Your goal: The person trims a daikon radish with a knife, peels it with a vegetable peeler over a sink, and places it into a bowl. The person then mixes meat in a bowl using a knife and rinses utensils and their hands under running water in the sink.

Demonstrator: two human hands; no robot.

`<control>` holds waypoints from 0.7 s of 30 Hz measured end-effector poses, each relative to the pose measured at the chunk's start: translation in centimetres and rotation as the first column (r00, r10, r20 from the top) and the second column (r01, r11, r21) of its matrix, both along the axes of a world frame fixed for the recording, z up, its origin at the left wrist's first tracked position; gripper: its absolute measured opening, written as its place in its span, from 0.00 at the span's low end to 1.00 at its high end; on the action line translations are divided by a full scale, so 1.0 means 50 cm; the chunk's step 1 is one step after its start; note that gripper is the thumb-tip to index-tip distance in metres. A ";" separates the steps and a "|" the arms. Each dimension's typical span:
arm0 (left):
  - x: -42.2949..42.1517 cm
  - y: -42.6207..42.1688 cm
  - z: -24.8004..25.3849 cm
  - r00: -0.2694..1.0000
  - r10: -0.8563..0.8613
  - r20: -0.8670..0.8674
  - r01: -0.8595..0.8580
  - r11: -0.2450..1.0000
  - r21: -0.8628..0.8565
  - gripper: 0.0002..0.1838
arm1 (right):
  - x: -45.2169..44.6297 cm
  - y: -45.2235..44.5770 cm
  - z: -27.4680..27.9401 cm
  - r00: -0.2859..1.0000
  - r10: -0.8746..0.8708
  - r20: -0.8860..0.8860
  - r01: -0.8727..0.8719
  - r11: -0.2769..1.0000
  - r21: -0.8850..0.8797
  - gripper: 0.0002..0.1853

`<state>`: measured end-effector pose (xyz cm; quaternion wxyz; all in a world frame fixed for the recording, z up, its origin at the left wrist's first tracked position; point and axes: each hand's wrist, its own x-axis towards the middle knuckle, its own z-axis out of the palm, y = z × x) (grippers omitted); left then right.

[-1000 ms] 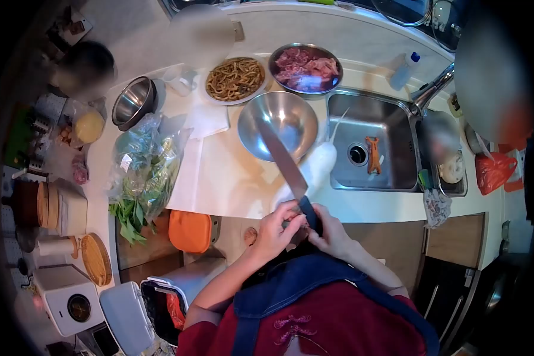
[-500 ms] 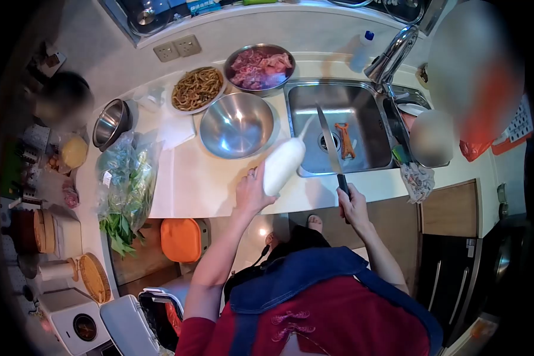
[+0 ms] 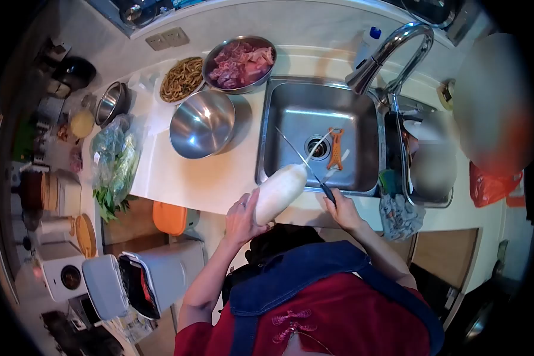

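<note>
My left hand [image 3: 242,218] is wrapped round the thick lower end of a white daikon radish [image 3: 280,194], which tilts over the front edge of the sink [image 3: 361,118]. A thin pale root tail reaches out from its far end over the basin. In my right hand [image 3: 343,210] is the black handle of a kitchen knife [image 3: 327,192]. Its blade slants up and left across the daikon's tail end; whether it touches cannot be made out. An orange peeler [image 3: 336,149] lies in the basin beside the drain [image 3: 318,147], with a pale strip of peel near it.
Left of the sink stand a steel bowl [image 3: 202,124], a bowl of raw meat [image 3: 240,64] and a plate of brown strips [image 3: 181,80]. Bagged greens [image 3: 114,160] lie farther left. A faucet [image 3: 397,47] arches behind the basin. An open bin [image 3: 166,276] stands below the counter.
The daikon and knife have come closer together over the sink's front edge. The knife blade has swung left to the daikon's tail end. The view has shifted, too.
</note>
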<state>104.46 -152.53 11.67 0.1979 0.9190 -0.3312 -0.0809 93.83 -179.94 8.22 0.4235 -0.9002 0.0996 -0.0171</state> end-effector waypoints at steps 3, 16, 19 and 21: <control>-0.037 -0.047 -0.004 0.999 0.047 -0.007 -0.047 0.999 -0.002 0.58 | 0.013 -0.054 0.009 0.997 0.064 0.052 -0.065 0.998 0.016 0.11; -0.043 -0.089 0.011 0.987 0.149 -0.061 -0.145 0.988 0.053 0.57 | 0.065 -0.123 0.052 0.972 0.234 0.034 -0.232 0.971 -0.057 0.14; -0.032 -0.092 0.002 0.986 0.162 -0.046 -0.161 0.987 0.028 0.57 | 0.061 -0.135 0.019 0.941 0.225 -0.253 -0.269 0.951 -0.153 0.13; -0.051 -0.089 0.003 0.982 0.176 -0.063 -0.173 0.984 0.042 0.57 | 0.058 -0.137 0.044 0.944 0.201 -0.261 -0.245 0.958 -0.147 0.12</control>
